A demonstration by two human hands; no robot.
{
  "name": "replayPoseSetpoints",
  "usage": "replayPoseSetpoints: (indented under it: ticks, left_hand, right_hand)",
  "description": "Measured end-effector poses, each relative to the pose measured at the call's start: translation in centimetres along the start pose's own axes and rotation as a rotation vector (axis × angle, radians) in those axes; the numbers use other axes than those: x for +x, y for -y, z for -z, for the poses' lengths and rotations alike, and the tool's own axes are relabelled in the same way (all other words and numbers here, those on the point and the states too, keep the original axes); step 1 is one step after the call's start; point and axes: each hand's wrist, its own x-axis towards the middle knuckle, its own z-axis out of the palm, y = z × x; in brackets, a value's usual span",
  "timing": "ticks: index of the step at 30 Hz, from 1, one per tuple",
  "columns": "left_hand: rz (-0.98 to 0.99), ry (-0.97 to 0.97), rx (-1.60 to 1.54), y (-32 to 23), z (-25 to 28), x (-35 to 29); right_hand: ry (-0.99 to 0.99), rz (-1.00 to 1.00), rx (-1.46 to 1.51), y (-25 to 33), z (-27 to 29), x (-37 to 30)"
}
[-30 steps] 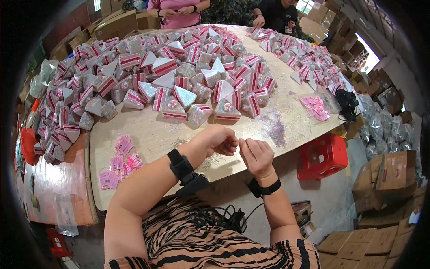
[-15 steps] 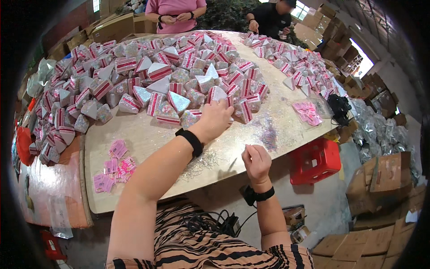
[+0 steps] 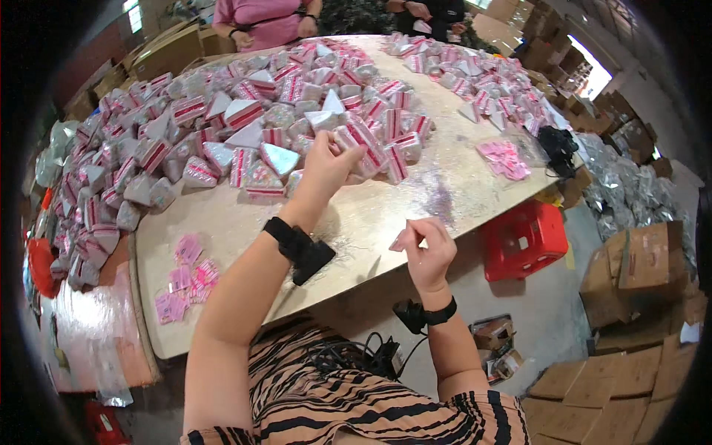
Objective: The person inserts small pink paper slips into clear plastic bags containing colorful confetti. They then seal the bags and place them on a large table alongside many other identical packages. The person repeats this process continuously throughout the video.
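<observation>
My left hand [image 3: 326, 169] grips a wedge-shaped ornament like a cake slice [image 3: 362, 142], white and glittery with pink-red bands, at the near edge of a big heap. Thumb and fingers are closed on one end of it. Over the table's near part, my right hand [image 3: 432, 256] pinches a small pink tag [image 3: 400, 240] between thumb and fingertips. The heap of similar cake-slice ornaments [image 3: 245, 115] spreads across the table beyond both hands. Several loose pink tags [image 3: 178, 279] lie in a group at the table's left front.
More pink tags [image 3: 506, 159] lie at the right edge, beside a black object [image 3: 558, 150]. Glitter [image 3: 439, 199] is scattered on the pale table [image 3: 452, 167]. A red plastic stool [image 3: 525, 241] stands below the edge. Two people are across the table. Cardboard boxes [image 3: 630, 274] stand at right.
My left hand has picked a cake-slice ornament up off the heap's edge and turned it. The pink tag in my right hand now shows. The whole view has shifted slightly.
</observation>
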Motion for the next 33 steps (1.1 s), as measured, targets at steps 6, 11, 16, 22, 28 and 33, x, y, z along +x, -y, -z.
replayPoseSetpoints:
  ticks: [6, 11, 16, 22, 28, 33]
  left_hand:
    - [0.493, -0.035, -0.929, 1.4, 0.5, -3.7]
    - [0.538, -0.014, -1.086, 2.3, 0.5, -5.2]
    - [0.548, 0.002, -1.084, 2.8, 0.3, -5.4]
    - [0.566, -0.055, -1.054, 2.7, -0.3, -5.7]
    - [0.514, -0.035, -1.065, 4.0, -0.4, -5.4]
    - [0.472, -0.025, -1.043, 3.1, -0.6, -6.2]
  right_hand:
    - [0.093, -0.071, 0.115, 1.4, -2.6, 1.6]
    - [0.146, -0.075, 0.131, 2.1, -4.1, 2.5]
    - [0.165, -0.042, 0.100, 2.1, -4.5, 3.0]
    - [0.193, -0.007, 0.082, 1.8, -4.7, 3.1]
    - [0.228, -0.040, 0.080, 1.7, -4.8, 2.9]
    - [0.242, -0.086, 0.085, 1.7, -4.5, 2.9]
